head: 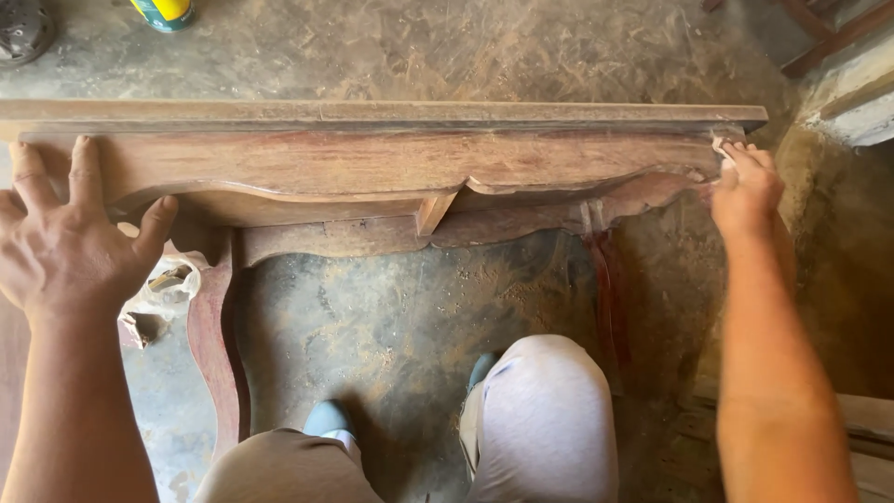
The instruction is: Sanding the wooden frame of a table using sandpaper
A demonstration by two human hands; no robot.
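Note:
A reddish-brown wooden furniture piece (372, 163) with a carved, curved apron and curved legs lies on its side across a dusty concrete floor. My left hand (65, 242) rests flat on its left end, fingers spread, thumb hooked over the apron's edge. Over at the right end, my right hand (745, 191) presses a small pale scrap, apparently sandpaper (719, 144), against the carved corner. My knees and shoes show below, between the two legs.
A crumpled pale rag or bag (154, 303) lies by the left leg (219, 354). A yellow and teal can (163, 11) stands at the top left, a dark round object (23, 28) in the corner. Wooden boards (866, 428) lie at the right.

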